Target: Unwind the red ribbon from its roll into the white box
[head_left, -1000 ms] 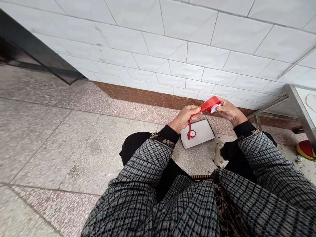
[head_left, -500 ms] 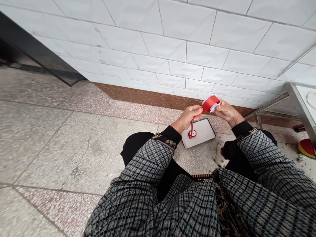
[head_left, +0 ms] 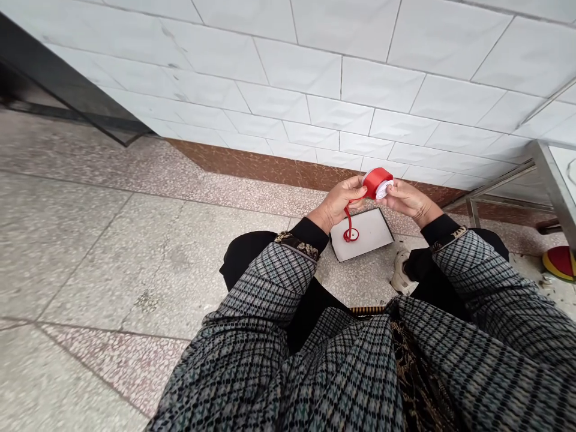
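Observation:
A spool of red ribbon (head_left: 377,181) with white ends is between my two hands, above a shallow box. My left hand (head_left: 341,201) pinches the red ribbon at the spool's left side. My right hand (head_left: 407,199) grips the white end on the right with thumb and fingers. From under my left hand a narrow red strip (head_left: 349,219) hangs down. It reaches a small white spool with red ribbon (head_left: 351,234) inside the white-lined, dark-edged box (head_left: 373,234) on the floor. The fingertips behind the large spool are partly hidden.
A white tiled wall (head_left: 315,72) with a brown skirting rises just beyond my hands. At right stands a metal-framed table (head_left: 546,180), with a red and yellow round object (head_left: 559,263) below it. My shoe (head_left: 402,273) is beside the box. A dark panel (head_left: 67,78) is at upper left.
The large spool has come closer to my left hand and turned slightly, showing more of its white end. The ribbon between left hand and spool is shorter. The camera view has shifted a little.

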The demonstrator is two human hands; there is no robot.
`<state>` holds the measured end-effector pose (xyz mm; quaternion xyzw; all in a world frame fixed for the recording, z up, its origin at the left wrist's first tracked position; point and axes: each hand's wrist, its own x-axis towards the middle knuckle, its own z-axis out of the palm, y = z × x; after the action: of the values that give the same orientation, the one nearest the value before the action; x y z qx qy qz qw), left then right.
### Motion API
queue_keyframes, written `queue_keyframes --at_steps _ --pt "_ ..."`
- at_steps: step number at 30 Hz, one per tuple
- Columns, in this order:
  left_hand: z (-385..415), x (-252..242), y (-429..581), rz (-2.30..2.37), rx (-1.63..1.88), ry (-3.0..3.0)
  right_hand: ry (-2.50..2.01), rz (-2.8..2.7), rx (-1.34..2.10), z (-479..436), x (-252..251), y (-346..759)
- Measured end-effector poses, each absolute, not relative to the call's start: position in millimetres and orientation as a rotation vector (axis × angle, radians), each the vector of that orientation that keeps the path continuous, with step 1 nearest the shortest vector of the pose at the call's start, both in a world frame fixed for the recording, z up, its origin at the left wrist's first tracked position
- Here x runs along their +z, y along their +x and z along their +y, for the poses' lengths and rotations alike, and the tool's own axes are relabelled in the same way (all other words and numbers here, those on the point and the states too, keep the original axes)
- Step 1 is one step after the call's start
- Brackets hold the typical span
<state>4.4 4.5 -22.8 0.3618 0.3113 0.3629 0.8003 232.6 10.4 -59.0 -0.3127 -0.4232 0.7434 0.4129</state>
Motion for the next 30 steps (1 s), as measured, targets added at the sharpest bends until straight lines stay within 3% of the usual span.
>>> queue_keyframes --at_steps 6,10,14,19,30 --pt "3.2 -18.1 -2.7 0.852 0.546 0.836 -0.987 -1.785 1.514 22.9 -46.5 255.6" --pt "-2.7 -13.8 4.8 0.915 0.642 0.853 -1.086 -1.982 1.233 26.3 -46.2 256.8" --pt "-3.9 -9.4 5.6 0.964 0.798 0.928 -1.075 -1.848 1.383 28.5 -44.9 263.4" --pt "-1.1 -13.4 0.5 0.873 0.678 0.949 -1.044 -1.661 1.584 25.9 -38.6 271.1" --pt "-1.6 -27.4 5.3 0.782 0.765 0.867 -1.066 -1.441 1.561 24.0 -38.8 277.6"
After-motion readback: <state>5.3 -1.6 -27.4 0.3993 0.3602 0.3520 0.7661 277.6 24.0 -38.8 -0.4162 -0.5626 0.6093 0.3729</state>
